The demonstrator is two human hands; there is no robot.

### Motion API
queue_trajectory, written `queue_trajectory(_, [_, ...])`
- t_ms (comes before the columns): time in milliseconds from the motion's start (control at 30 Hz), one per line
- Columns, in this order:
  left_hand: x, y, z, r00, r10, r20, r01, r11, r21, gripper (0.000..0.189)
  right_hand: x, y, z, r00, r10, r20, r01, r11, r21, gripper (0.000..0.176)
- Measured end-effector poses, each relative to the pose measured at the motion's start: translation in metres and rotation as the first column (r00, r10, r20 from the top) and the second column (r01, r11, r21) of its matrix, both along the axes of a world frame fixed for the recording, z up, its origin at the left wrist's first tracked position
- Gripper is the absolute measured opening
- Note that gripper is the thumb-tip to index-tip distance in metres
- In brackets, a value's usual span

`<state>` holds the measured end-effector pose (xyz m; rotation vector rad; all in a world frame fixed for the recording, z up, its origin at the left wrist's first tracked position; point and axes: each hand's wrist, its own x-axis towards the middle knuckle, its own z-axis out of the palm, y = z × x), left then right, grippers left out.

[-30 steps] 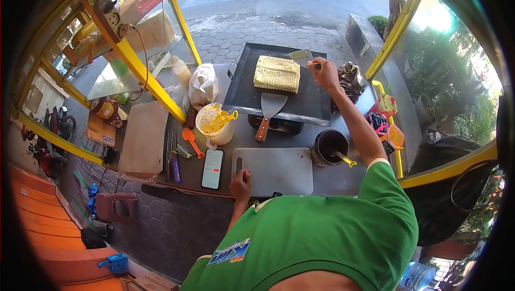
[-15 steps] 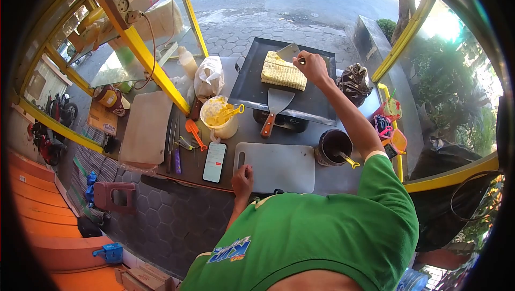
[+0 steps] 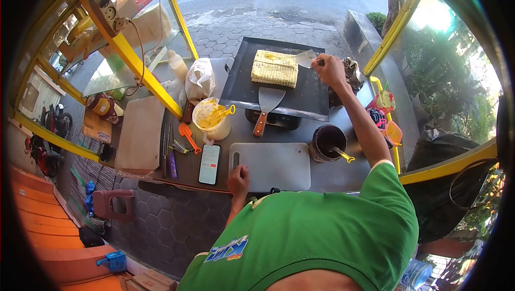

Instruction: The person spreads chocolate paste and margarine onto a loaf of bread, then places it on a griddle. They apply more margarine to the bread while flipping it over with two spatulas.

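Observation:
My right hand (image 3: 328,70) grips a metal scraper (image 3: 306,57), its blade at the far right edge of a pale yellow, ridged bread block (image 3: 274,70). The bread lies on a black flat griddle (image 3: 236,82). A second scraper (image 3: 270,100) with a wooden handle rests over the griddle's front rim, touched by neither hand. Closed, with nothing visible in its fingers, my left hand (image 3: 239,180) is at the left edge of a grey cutting board (image 3: 276,166).
Left of the board are a phone (image 3: 210,164), a tub of yellow spread (image 3: 214,124) and an orange brush (image 3: 188,136). A dark pot (image 3: 326,142) with a yellow-handled utensil stands right. Yellow posts (image 3: 129,52) and glass frame the stall.
My right hand has moved right with the scraper, whose blade has shifted from above the bread to its right edge. My left hand stays closed by the board. The whole view has shifted slightly.

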<state>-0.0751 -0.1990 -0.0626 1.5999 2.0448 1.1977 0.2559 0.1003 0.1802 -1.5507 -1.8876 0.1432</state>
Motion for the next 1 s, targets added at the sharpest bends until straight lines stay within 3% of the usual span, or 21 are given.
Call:
queue_trajectory(33, [0.000,0.000,0.000,1.000,0.001,-0.010,-0.002,1.000,-0.007,0.013,0.005,-0.006,0.003,1.000,-0.003,0.000,0.003,1.000,-0.001,0.032])
queue_trajectory(100, [0.000,0.000,0.000,1.000,0.004,-0.023,-0.004,1.000,-0.003,0.014,0.015,-0.020,0.007,0.984,-0.075,-0.162,0.039,0.975,-0.220,0.034])
queue_trajectory(367, [0.002,0.002,0.005,0.998,0.002,-0.058,0.000,0.999,0.033,0.015,0.014,-0.039,-0.012,0.982,-0.118,-0.146,0.063,0.941,-0.334,0.036])
queue_trajectory(567, [0.001,0.000,0.007,0.998,0.006,-0.057,-0.006,1.000,0.006,0.015,0.005,0.004,-0.042,0.975,-0.173,-0.140,0.124,0.945,-0.304,0.037])
queue_trajectory(667, [0.002,-0.001,0.003,0.995,0.022,-0.094,-0.020,1.000,0.023,0.014,0.010,0.043,-0.068,0.968,-0.236,-0.088,0.222,0.965,-0.142,0.039])
queue_trajectory(1000, [0.001,0.001,0.004,0.989,-0.010,-0.151,0.029,0.992,0.125,0.012,-0.006,0.091,-0.085,0.957,-0.290,-0.024,0.290,0.957,-0.017,0.039])
